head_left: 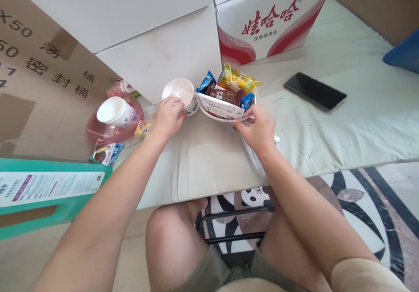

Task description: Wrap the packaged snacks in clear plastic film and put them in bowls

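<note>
My left hand [169, 116] is closed on the near rim of a white paper cup [179, 90], its thumb outside and fingers over the edge. The cup stands upright with its mouth facing up. Just right of it sits a white bowl [225, 118] filled with wrapped snacks: a yellow packet [238, 80], a brown packet [225, 95], blue packets [207, 82] and a white packet [222, 106]. At the bowl's near right rim, my right hand [257, 128] grips the edge between thumb and fingers. Beneath that hand lies a clear plastic bag [253, 154], partly hidden.
To the left, a pinkish plastic dish [94, 128] holds another white cup [113, 111], with snack packets [106, 153] beside it. A dark phone [314, 91] lies right on the pale cloth. White boxes [163, 52] stand behind; a green container [52, 187] is at left.
</note>
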{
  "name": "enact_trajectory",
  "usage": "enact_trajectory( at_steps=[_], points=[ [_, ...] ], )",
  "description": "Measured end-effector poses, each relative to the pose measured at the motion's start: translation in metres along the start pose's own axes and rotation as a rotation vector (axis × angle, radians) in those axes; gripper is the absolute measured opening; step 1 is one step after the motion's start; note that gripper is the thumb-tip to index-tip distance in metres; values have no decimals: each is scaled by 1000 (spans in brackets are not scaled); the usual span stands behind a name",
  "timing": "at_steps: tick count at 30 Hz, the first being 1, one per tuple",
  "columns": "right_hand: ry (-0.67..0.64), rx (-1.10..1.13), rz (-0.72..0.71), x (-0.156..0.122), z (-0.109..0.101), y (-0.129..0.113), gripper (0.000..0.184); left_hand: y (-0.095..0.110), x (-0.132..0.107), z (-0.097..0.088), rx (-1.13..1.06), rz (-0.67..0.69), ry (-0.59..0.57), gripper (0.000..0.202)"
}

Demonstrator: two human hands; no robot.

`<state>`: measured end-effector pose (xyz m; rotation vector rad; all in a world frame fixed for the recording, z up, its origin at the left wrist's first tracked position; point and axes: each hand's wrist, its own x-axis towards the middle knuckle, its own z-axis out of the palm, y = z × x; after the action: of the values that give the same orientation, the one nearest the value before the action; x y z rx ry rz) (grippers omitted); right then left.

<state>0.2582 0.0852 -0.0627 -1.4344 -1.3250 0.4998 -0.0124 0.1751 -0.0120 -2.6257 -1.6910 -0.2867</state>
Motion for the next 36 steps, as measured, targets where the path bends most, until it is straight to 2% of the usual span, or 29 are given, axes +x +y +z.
enact_trajectory(
  at_steps=[3, 6, 8, 11, 14, 16, 19, 22, 25, 28, 32, 36],
  points=[
    [84, 94, 4, 3, -23, -3, 33, 15, 14, -17, -14, 80, 47, 29],
    [221, 80, 25, 11, -66, 3, 36, 46, 49, -31, -38, 198, 119, 26],
    [318, 20, 63, 16, -104, 13, 38, 81, 82, -36, -47, 269, 139, 23],
    [421, -91, 159, 23, -169, 31, 42, 150, 143, -34, -84, 353, 127, 16],
    [509, -253, 212, 27, -224, 50, 43, 226, 207, -17, -156, 420, 97, 6],
    [562, -371, 239, 30, -249, 61, 42, 271, 246, 1, -176, 461, 62, 3],
    [624, -457, 300, 39, -270, 79, 46, 325, 292, 30, -165, 492, 34, 2],
    [618, -487, 338, 49, -279, 98, 47, 363, 323, 57, -175, 447, 26, 11],
    [594, -520, 394, 62, -284, 115, 44, 384, 338, 76, -174, 369, 24, 24],
    [570, -525, 443, 78, -284, 126, 42, 385, 336, 85, -158, 399, 31, 39],
    [441, -558, 396, 105, -275, 135, 41, 362, 315, 81, -163, 424, 37, 51],
    [329, -606, 366, 136, -260, 142, 41, 332, 292, 74, -161, 378, 2, 37]
  ],
)
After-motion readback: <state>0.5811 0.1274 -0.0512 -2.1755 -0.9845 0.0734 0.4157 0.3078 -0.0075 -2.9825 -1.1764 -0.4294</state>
